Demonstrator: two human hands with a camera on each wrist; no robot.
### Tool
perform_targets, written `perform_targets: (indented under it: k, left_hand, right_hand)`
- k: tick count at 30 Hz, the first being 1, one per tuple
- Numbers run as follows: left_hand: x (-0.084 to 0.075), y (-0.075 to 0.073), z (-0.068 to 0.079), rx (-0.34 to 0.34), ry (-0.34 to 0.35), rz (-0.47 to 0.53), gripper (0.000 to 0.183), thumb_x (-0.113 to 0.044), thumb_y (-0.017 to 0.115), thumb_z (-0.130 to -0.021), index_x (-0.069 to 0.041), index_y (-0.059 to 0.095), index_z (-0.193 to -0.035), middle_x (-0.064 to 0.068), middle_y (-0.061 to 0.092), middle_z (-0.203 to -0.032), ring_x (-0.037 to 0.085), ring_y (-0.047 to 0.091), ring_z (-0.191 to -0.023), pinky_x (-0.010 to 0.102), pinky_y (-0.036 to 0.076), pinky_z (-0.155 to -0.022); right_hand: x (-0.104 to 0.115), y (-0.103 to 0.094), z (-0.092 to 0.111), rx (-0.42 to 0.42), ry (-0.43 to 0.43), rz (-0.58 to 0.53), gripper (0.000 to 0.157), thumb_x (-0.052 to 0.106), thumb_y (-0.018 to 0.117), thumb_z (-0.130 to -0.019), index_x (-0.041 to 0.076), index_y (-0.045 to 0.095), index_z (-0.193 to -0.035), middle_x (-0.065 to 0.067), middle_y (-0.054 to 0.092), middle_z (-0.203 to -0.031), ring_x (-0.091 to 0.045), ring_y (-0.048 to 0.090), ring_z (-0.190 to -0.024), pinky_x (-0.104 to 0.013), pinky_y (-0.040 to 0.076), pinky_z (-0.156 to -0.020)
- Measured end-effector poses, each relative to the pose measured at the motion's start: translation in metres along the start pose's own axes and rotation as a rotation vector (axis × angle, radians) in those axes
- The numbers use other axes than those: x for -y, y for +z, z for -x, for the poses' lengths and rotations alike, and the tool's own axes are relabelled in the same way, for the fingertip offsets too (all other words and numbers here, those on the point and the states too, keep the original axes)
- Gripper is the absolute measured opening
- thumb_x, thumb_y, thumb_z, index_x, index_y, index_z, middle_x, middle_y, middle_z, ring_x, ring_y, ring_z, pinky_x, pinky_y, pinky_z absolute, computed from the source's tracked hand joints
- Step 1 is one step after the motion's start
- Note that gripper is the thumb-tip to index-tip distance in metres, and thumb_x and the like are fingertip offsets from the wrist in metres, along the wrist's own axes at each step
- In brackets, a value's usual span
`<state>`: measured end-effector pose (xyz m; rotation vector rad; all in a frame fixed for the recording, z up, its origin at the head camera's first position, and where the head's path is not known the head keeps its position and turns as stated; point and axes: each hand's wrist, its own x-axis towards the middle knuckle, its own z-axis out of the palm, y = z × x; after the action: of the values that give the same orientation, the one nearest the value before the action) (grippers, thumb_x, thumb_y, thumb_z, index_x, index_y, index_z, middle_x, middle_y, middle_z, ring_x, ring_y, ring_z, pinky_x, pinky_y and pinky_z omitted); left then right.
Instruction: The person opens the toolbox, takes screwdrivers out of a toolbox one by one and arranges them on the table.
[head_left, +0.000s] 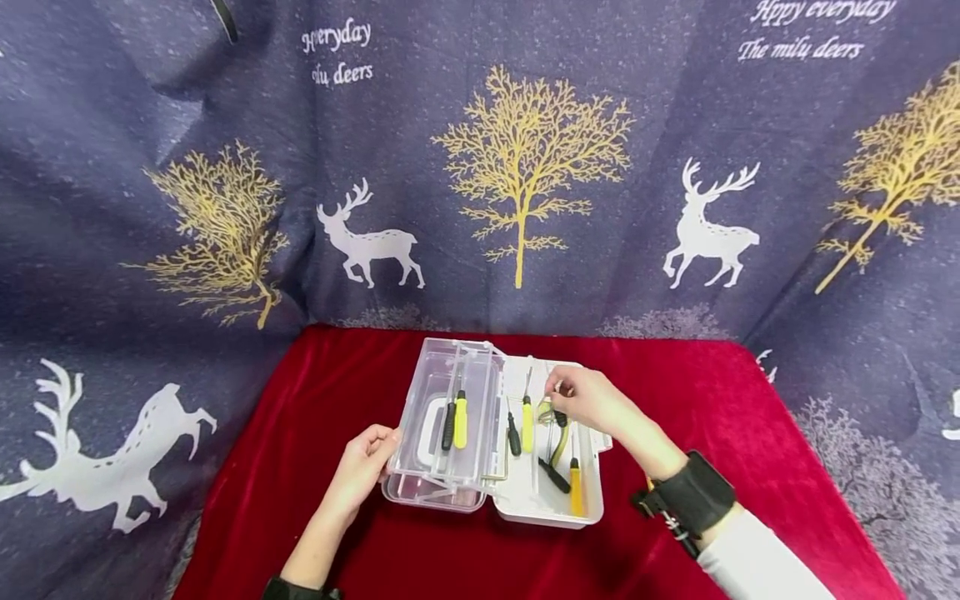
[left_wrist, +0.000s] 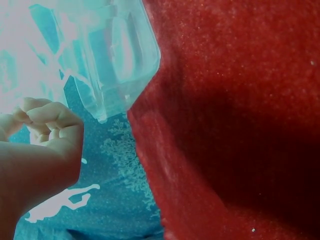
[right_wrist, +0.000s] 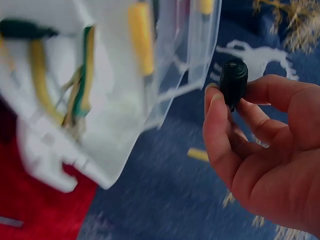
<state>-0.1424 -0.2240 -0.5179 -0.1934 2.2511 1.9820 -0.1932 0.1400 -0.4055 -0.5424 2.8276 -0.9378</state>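
Observation:
My left hand (head_left: 365, 462) pinches the near left edge of the toolbox's clear lid (head_left: 412, 442), which lies folded open; its fingers are curled in the left wrist view. Over the white toolbox (head_left: 547, 518), my right hand (head_left: 588, 400) holds a black-handled screwdriver (right_wrist: 234, 82) between thumb and fingertips, its shaft mostly hidden. Below that hand lie pliers (head_left: 558, 447) with yellow-green grips, another black handle (head_left: 553, 475) and an orange-yellow handle (head_left: 576, 492). Further left in the box are a yellow screwdriver (head_left: 527, 425) and a small black screwdriver (head_left: 513, 437).
Inside the clear lid rest a black screwdriver (head_left: 448, 427) and a yellow one (head_left: 461, 421). Red velvet cloth (head_left: 675, 392) covers the table under the box. A dark blue curtain (head_left: 465, 308) with deer and trees hangs behind and at both sides.

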Motion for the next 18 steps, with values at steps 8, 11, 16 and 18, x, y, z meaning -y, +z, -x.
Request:
perform_targets:
  k: [8, 11, 16, 18]
  left_hand:
    - [-0.001, 0.003, 0.002, 0.008, 0.012, 0.026, 0.027, -0.023, 0.067, -0.103, 0.004, 0.064, -0.107, -0.001, 0.053, -0.069, 0.010, 0.046, -0.058, 0.022, 0.040, -0.055]
    - [0.002, 0.002, 0.004, 0.005, 0.008, 0.022, 0.028, -0.025, 0.067, -0.103, 0.003, 0.064, -0.107, -0.001, 0.052, -0.068, 0.010, 0.046, -0.058, 0.022, 0.040, -0.055]
    - [0.001, 0.000, 0.003, 0.003, 0.002, 0.016, 0.028, -0.025, 0.066, -0.104, 0.003, 0.063, -0.107, 0.000, 0.051, -0.068, 0.011, 0.046, -0.058, 0.023, 0.040, -0.055]
    - [-0.002, 0.000, 0.001, 0.015, 0.011, 0.021, 0.029, -0.025, 0.066, -0.104, 0.004, 0.063, -0.108, 0.000, 0.052, -0.068, 0.011, 0.046, -0.058, 0.023, 0.040, -0.055]
  right_hand:
    - [-0.058, -0.016, 0.033, -0.072, 0.125, -0.028, 0.007, 0.003, 0.066, -0.092, 0.007, 0.063, -0.098, 0.001, 0.060, -0.072, -0.013, 0.056, -0.059, -0.031, 0.048, -0.056]
    - [-0.078, -0.018, 0.046, -0.093, 0.188, -0.036, 0.011, 0.003, 0.066, -0.092, 0.005, 0.057, -0.098, -0.003, 0.063, -0.076, -0.015, 0.058, -0.058, -0.032, 0.050, -0.055]
    - [-0.110, -0.018, 0.061, -0.128, 0.270, -0.024, 0.017, 0.003, 0.068, -0.091, 0.001, 0.053, -0.098, -0.006, 0.063, -0.078, -0.016, 0.058, -0.064, -0.032, 0.050, -0.059]
    - [-0.121, -0.018, 0.065, -0.135, 0.312, -0.036, 0.017, 0.003, 0.069, -0.091, 0.000, 0.053, -0.097, -0.007, 0.063, -0.079, -0.017, 0.059, -0.068, -0.032, 0.050, -0.061]
